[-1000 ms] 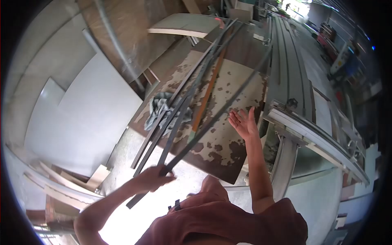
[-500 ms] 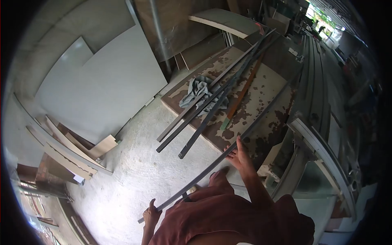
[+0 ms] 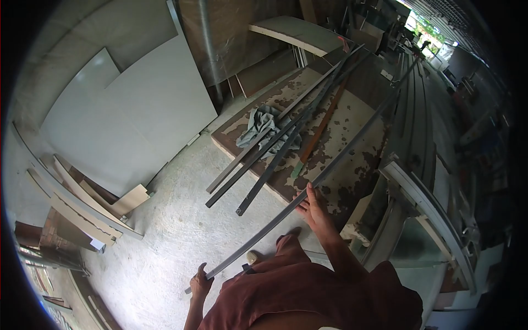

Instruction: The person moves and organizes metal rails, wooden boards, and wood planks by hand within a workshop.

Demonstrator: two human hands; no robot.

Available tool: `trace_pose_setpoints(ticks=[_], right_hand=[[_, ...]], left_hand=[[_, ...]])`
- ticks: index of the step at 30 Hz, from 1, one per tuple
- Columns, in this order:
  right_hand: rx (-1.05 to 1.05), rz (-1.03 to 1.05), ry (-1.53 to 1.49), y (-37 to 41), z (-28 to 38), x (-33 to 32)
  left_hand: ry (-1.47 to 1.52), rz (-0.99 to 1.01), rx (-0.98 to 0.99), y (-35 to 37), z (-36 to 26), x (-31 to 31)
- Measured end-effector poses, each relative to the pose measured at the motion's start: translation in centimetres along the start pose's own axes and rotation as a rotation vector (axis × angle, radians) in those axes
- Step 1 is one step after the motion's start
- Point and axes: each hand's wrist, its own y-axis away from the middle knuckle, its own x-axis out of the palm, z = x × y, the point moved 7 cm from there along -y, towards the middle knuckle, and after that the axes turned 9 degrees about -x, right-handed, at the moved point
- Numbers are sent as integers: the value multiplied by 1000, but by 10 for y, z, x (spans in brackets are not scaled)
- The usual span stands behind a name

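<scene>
A long, thin grey metal bar (image 3: 258, 235) runs diagonally in front of my body, its far part stretching over the worktable. Close to its near end, the fingers of my left hand (image 3: 201, 282) are wrapped around it. Farther along, my right hand (image 3: 311, 208) holds the bar beside the table edge, thumb on the upper side and fingers underneath. On the worktable (image 3: 352, 118), whose surface is blotched and peeling, lie a grey bar (image 3: 242, 162), a dark bar (image 3: 234, 182), another dark bar (image 3: 264, 184) and a rusty-orange bar (image 3: 322, 129). A crumpled grey cloth (image 3: 258, 124) lies among them.
Large pale panels (image 3: 132, 110) lean at the left, with curved board offcuts (image 3: 93, 195) below. Long metal profiles (image 3: 410, 115) lie right of the table, near a metal frame (image 3: 426, 201). A thick board (image 3: 297, 33) sits at the back. Concrete floor (image 3: 170, 220) lies at left.
The held bar's far part has swung outward and now reaches farther up toward the back right. Both hands keep hold of it. The view has shifted slightly.
</scene>
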Motion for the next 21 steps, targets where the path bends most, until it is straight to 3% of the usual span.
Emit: trace_pose_setpoints(ticks=[8, 21], right_hand=[[-20, 74, 78, -54, 37, 1], [171, 265, 152, -213, 5, -47]], left_hand=[[21, 22, -58, -9, -50, 23], [53, 207, -246, -28, -154, 7]])
